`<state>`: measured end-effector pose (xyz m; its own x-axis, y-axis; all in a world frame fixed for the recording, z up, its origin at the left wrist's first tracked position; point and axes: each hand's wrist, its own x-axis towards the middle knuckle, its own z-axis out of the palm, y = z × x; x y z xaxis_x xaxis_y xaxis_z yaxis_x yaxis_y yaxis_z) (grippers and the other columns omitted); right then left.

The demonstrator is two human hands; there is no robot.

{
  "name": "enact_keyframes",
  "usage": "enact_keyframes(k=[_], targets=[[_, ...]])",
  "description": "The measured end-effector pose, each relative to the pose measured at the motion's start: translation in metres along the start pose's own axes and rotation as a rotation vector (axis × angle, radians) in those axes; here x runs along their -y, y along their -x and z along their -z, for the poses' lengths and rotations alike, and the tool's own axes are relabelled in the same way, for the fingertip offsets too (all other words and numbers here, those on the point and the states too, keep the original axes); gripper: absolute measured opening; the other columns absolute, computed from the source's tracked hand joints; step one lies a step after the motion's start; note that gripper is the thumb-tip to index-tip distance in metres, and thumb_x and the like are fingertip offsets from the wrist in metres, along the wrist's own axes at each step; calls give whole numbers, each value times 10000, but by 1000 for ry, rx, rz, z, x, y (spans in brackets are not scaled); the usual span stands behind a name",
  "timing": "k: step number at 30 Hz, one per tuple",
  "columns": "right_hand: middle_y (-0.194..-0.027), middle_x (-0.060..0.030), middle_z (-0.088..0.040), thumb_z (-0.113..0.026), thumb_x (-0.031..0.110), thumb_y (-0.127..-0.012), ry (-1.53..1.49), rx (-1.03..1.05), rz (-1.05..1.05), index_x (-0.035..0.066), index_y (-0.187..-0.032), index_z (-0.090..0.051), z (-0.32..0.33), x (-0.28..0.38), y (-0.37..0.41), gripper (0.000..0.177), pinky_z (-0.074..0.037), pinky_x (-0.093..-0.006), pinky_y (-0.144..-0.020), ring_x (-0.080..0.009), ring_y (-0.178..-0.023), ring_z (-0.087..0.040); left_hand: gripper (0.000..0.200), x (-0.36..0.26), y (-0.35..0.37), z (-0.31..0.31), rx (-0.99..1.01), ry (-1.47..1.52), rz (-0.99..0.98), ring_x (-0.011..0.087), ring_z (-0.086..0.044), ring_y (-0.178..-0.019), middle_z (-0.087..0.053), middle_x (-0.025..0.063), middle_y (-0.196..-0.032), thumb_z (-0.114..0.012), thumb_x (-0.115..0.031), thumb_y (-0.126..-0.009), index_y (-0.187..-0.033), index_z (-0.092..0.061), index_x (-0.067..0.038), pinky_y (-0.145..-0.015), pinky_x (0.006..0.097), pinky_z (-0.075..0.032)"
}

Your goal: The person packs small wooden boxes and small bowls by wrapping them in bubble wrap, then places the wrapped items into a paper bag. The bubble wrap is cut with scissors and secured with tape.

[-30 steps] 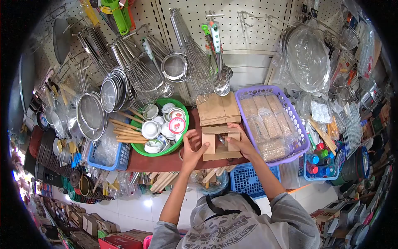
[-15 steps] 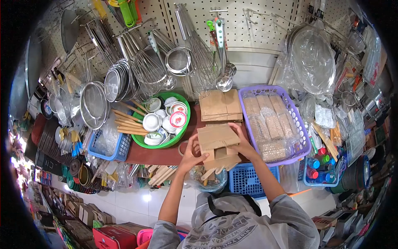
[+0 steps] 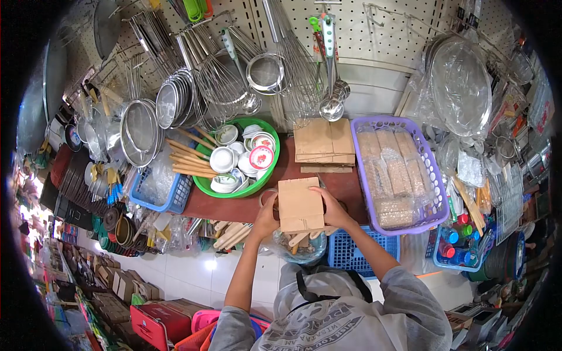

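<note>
A small brown cardboard box (image 3: 301, 202) is held up over the front edge of the red-brown counter, a flat face toward me. My left hand (image 3: 267, 219) grips its left side, with the fingers partly hidden behind it. At the opposite side, my right hand (image 3: 332, 210) is closed on the box near its upper right corner. Flattened cardboard pieces (image 3: 323, 140) lie in a stack behind it. A roll of tape (image 3: 267, 197) seems to rest by my left hand, mostly covered.
To the left, a green basin (image 3: 263, 182) holds small bowls and wooden-handled tools. A purple basket (image 3: 443, 212) with bubble-wrapped packs stands to the right. Below the counter edge are a blue crate (image 3: 363, 248) and wooden handles (image 3: 232, 235). Whisks (image 3: 205, 82) and strainers (image 3: 140, 133) hang behind.
The cardboard piece, which showed open flaps and a gap, now appears as a flat-faced box, turned more upright. Both hands have shifted to its sides. The whole view has tilted slightly.
</note>
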<state>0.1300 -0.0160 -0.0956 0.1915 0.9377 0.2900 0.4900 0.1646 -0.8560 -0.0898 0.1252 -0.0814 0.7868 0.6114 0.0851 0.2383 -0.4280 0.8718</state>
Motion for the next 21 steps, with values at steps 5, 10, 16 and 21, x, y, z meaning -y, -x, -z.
enact_keyframes(k=[5, 10, 16, 21], targets=[[-1391, -166, -485, -840, 173, -679, 9, 13, -28, 64, -1381, -425, -3, -21, 7, 823, -374, -392, -1091, -290, -1316, -458, 869, 11, -6, -12, 8, 68, 2, 243, -611, -1014, -602, 138, -1169, -813, -53, -668, -1426, -388, -29, -887, 342, -501], [-1369, -162, -503, -816, 114, -699, 55, -33, -46, 69, -1377, -450, 5, -28, 4, 771, -405, -394, -1065, -312, -1279, -485, 839, 10, -18, -22, 28, 33, 17, 302, -603, -1050, -598, 167, -1225, -811, -99, -677, -1411, -411, -28, -915, 379, -491], [-1351, -152, -517, -735, -8, -746, 95, -95, -129, 131, -1402, -473, 13, -31, -4, 720, -460, -370, -1002, -303, -1229, -523, 863, 28, -41, -27, -2, -89, 0, 368, -520, -1231, -561, 211, -1314, -830, -171, -669, -1410, -408, -32, -1034, 425, -419], [-1327, -143, -545, -674, -25, -790, 150, -166, -97, 158, -1416, -463, 12, -32, -18, 686, -475, -379, -983, -315, -1215, -544, 906, 26, -54, -18, 8, -157, 10, 349, -475, -1305, -502, 204, -1391, -829, -192, -680, -1443, -366, -42, -1073, 413, -393]])
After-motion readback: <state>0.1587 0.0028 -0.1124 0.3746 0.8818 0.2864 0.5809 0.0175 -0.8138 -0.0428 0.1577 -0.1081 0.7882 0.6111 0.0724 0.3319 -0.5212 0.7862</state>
